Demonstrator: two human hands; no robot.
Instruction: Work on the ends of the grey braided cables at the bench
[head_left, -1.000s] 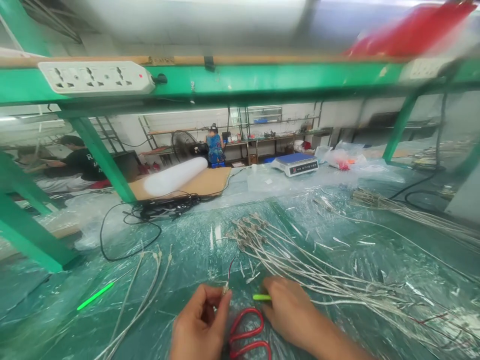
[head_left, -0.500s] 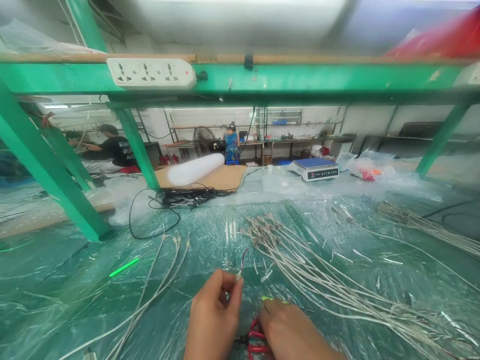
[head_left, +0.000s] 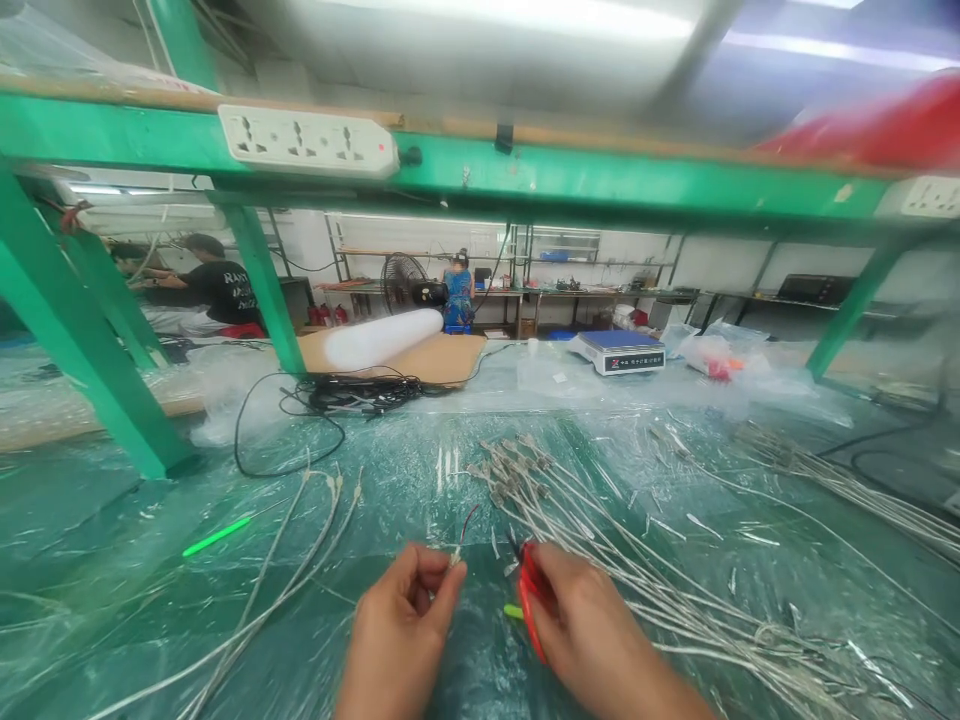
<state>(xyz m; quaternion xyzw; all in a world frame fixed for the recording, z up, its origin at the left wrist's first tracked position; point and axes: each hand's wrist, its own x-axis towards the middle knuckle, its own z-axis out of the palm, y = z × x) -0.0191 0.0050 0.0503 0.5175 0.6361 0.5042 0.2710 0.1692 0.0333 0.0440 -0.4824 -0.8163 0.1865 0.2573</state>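
Between thumb and fingertips, my left hand (head_left: 409,620) pinches the end of a cable (head_left: 455,556); a thin dark red wire (head_left: 469,520) sticks up from it. My right hand (head_left: 581,615) is closed round the red handles of scissors (head_left: 531,605), whose dark blades point up and left, apart from the wire. Under that hand a yellow-green object (head_left: 514,611) shows only in part. A bundle of pale grey cables (head_left: 600,545) lies to the right, and several more cables (head_left: 300,590) lie to the left, near a green-handled thin tool (head_left: 217,537).
Clear plastic film covers the green table (head_left: 420,470), with scraps strewn about. Coiled black cable (head_left: 360,392), a white roll (head_left: 382,338) and a scale (head_left: 619,352) stand farther back. A green frame with a power strip (head_left: 309,140) crosses above. People sit in the background.
My right hand has lifted from the table, with the red scissors now gripped in it. The left hand still pinches the cable end. The whole view has shifted slightly.
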